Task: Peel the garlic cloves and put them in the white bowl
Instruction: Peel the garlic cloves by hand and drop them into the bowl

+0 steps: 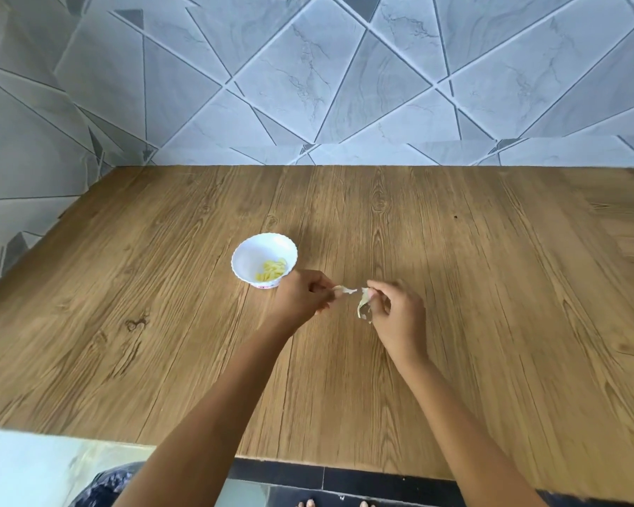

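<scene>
Grey marbled tiles back a wooden desk (454, 287). Near its middle stands a white bowl (263, 259) holding peeled garlic cloves (271, 269). Just beside it, the left hand (301, 300) pinches a garlic clove (342, 289), and the right hand (397, 314) pinches a papery garlic skin (363, 308).

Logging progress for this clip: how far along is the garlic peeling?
Done: several peeled yellowish cloves lie in the white bowl. In hand: left hand pinches a clove, right hand pulls off papery skin. Left: drop this clove in; no other unpeeled garlic shows.
</scene>
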Motion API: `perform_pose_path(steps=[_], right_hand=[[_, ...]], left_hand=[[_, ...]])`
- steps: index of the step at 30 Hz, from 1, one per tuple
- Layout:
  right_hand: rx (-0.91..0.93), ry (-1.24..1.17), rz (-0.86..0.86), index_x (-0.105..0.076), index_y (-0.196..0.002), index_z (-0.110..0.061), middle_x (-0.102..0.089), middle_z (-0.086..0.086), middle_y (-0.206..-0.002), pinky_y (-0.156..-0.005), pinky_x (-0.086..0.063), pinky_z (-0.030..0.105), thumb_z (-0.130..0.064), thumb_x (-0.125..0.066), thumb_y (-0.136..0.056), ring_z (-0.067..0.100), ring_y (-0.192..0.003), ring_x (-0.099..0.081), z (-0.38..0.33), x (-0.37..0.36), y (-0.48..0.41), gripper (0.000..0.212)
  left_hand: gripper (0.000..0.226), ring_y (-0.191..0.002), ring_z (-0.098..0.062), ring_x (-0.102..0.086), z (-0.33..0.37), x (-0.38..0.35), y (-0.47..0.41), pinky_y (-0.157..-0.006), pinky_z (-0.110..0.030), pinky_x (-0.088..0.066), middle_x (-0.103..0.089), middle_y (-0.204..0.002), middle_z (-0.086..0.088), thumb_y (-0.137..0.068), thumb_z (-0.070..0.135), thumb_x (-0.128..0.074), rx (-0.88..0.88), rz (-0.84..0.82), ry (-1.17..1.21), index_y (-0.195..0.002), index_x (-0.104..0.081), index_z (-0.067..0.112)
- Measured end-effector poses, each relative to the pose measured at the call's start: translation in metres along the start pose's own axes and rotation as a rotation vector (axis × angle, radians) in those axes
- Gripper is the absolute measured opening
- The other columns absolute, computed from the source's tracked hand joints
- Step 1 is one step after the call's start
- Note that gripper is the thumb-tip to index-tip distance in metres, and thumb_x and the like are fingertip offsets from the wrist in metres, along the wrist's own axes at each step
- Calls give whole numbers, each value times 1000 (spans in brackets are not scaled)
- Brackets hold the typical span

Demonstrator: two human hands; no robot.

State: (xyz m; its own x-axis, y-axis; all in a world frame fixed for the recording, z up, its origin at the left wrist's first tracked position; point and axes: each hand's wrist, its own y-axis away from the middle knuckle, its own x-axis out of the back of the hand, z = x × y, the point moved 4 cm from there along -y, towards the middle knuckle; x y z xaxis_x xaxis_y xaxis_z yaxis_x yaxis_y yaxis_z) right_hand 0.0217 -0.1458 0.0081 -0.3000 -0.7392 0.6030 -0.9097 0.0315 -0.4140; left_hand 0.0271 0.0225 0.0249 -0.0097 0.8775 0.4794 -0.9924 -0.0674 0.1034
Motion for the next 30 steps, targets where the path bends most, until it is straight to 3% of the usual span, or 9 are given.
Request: perform_pose_path(steps=[3, 6, 9, 14, 17, 19, 22, 27, 30], right_hand=[[-22, -219, -107, -72, -98, -9, -70, -4, -86, -62, -43, 5, -5, -63, -87, 0, -68, -59, -16, -5, 9, 15], [-102, -318, -190, -72, -97, -8, -69, -6, -85, -65, -41, 2, -5, -61, -88, -9, -69, -58, -22, -14, 18, 14], [-140, -341, -252, -72, -94, -8, -70, -4, -85, -65, -41, 4, -4, -60, -89, -3, -70, -61, -23, -23, 34, 13], [-201, -391, -361, -70, -89, -12, -64, -10, -78, -66, -43, 9, -3, -58, -89, -2, -66, -58, -35, -36, 59, 14], [-385, -561, -447, -66, -77, -21, -65, -2, -72, -71, -52, 30, -10, -60, -91, 13, -68, -62, -48, -41, 70, 19], [-453, -620, -499, -67, -75, -20, -66, 2, -68, -65, -52, 26, -10, -62, -89, 12, -63, -60, -55, -42, 73, 18], [-501, -643, -508, -69, -79, -15, -67, 1, -65, -56, -50, 17, -5, -65, -86, 7, -57, -60, -61, -41, 79, 13], [-491, -601, -456, -68, -84, -12, -67, 1, -68, -56, -50, 17, -4, -63, -87, 6, -56, -59, -63, -40, 87, 10], [-451, -485, -407, -67, -85, -11, -65, -1, -71, -54, -47, 16, -7, -59, -90, 5, -58, -58, -60, -37, 85, 11]], left_hand=[[7, -58, -8, -59, -2, 4, 12, -60, -24, -51, -69, -73, -9, -85, 4, -67, 2, 3, -20, -90, -70, 8], [11, -58, -5, -56, -10, 9, 28, -62, -21, -47, -66, -65, -1, -83, 3, -68, -49, 37, -114, -89, -73, 10], [8, -51, 3, -54, -22, 18, 47, -58, -13, -43, -61, -56, 14, -80, 7, -71, -68, 85, -181, -84, -74, 13], [13, -48, 2, -58, -35, 32, 72, -54, -15, -45, -66, -60, 4, -75, 1, -72, -68, 66, -142, -76, -65, 12], [19, -48, 4, -55, -40, 39, 80, -55, -16, -45, -63, -58, 8, -71, -5, -70, -108, 21, -142, -72, -66, 13], [20, -51, 4, -55, -43, 42, 83, -58, -17, -47, -62, -59, 11, -72, -5, -70, -123, -10, -124, -73, -67, 14], [15, -56, 3, -58, -46, 46, 87, -62, -15, -50, -65, -65, 9, -74, -3, -71, -140, -55, -117, -77, -71, 12], [11, -63, -11, -64, -52, 50, 88, -71, -33, -58, -70, -73, -3, -79, 0, -69, -133, -86, -85, -83, -73, 10], [14, -63, -11, -64, -53, 55, 88, -69, -34, -56, -71, -73, -2, -79, -2, -67, -151, -15, -152, -82, -74, 10]])
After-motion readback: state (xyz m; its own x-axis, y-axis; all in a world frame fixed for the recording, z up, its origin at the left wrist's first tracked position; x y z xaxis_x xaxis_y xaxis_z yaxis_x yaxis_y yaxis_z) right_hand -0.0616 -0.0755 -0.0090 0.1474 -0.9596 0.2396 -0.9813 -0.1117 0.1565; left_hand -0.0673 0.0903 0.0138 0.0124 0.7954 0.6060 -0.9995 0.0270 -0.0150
